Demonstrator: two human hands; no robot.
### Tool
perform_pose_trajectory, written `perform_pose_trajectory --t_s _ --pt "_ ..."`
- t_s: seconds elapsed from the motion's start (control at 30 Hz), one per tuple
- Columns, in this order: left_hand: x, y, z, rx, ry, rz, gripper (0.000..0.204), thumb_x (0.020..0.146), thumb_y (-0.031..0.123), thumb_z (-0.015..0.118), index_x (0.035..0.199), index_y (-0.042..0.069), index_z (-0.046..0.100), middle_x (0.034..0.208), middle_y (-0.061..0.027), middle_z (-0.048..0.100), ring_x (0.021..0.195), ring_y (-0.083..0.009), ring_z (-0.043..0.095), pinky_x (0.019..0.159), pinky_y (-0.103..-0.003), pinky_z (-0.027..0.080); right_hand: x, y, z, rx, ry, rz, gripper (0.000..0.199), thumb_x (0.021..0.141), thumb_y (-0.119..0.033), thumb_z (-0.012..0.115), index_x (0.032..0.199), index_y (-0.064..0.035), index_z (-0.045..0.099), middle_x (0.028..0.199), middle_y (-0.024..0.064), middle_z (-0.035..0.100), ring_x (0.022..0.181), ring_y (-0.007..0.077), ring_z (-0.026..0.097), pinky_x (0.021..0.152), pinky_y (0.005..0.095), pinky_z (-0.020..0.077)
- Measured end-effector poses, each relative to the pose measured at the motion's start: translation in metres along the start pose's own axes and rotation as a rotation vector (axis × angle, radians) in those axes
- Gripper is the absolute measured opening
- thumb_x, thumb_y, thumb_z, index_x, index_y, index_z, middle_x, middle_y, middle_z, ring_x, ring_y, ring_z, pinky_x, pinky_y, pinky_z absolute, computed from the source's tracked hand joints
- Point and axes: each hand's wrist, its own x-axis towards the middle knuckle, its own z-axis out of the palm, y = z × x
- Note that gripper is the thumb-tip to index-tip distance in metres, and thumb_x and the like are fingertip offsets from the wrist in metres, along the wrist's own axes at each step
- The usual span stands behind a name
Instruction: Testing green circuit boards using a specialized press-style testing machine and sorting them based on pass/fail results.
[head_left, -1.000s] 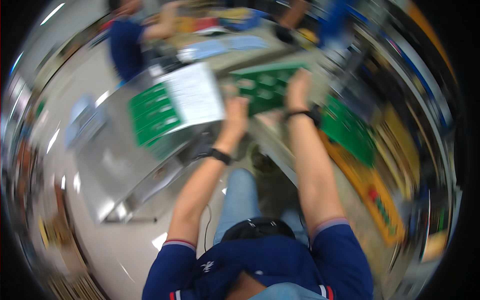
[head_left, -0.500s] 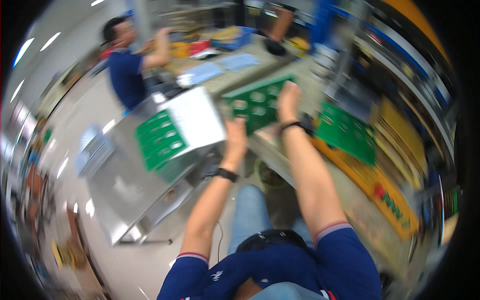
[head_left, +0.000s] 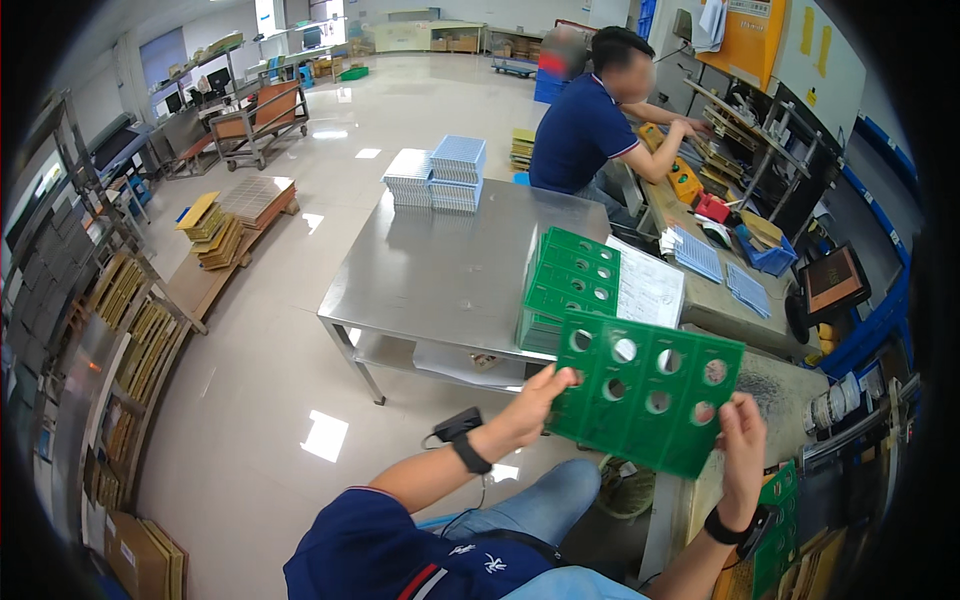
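Between my hands is a green circuit board panel (head_left: 635,430) with rows of round holes, held tilted in the air. My left hand (head_left: 530,408) pinches its left edge, and my right hand (head_left: 742,440) grips the lower right edge. Just beyond the panel, a stack of similar green panels (head_left: 545,296) sits on the near right part of a metal table (head_left: 430,275). The held panel overlaps the front corner of that stack in view; whether they touch, I cannot tell. White printed paper (head_left: 650,290) lies beside the stack.
Stacks of pale blue trays (head_left: 458,165) stand at the table's far edge. A co-worker (head_left: 580,140) sits at the workbench on the right. More green panels (head_left: 775,530) lie at lower right. A rack (head_left: 140,350) lines the left side, near a loaded pallet (head_left: 215,265).
My view has swung left toward the metal table. Both hands have carried the panel from over the workbench side to close by the stack, keeping hold of it.
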Motion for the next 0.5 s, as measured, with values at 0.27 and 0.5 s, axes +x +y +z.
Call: perform_pose_trajectory --t_s 0.27,0.5 --pt "-0.048 0.053 -0.060 0.130 -0.053 -0.281 0.027 0.101 0.036 0.054 0.110 0.012 0.059 0.106 0.0043 0.056 0.101 -0.0090 0.052 0.092 -0.028 0.044 -0.052 0.049 0.043 0.333 -0.430 0.435 0.022 0.096 -0.015 0.061 0.114 -0.0021 0.064 0.093 0.0023 0.066 0.074 0.0083 0.062 0.061 0.0218 0.0506" --pt "-0.032 0.074 -0.057 0.105 -0.107 -0.462 0.051 0.105 0.046 0.036 0.128 0.004 0.054 0.119 -0.0066 0.063 0.109 -0.0187 0.061 0.096 -0.036 0.050 -0.076 0.086 0.053 0.619 -0.296 0.435 0.027 0.092 -0.015 0.064 0.113 0.0021 0.064 0.102 0.0075 0.068 0.092 0.0148 0.065 0.083 0.0308 0.0527"
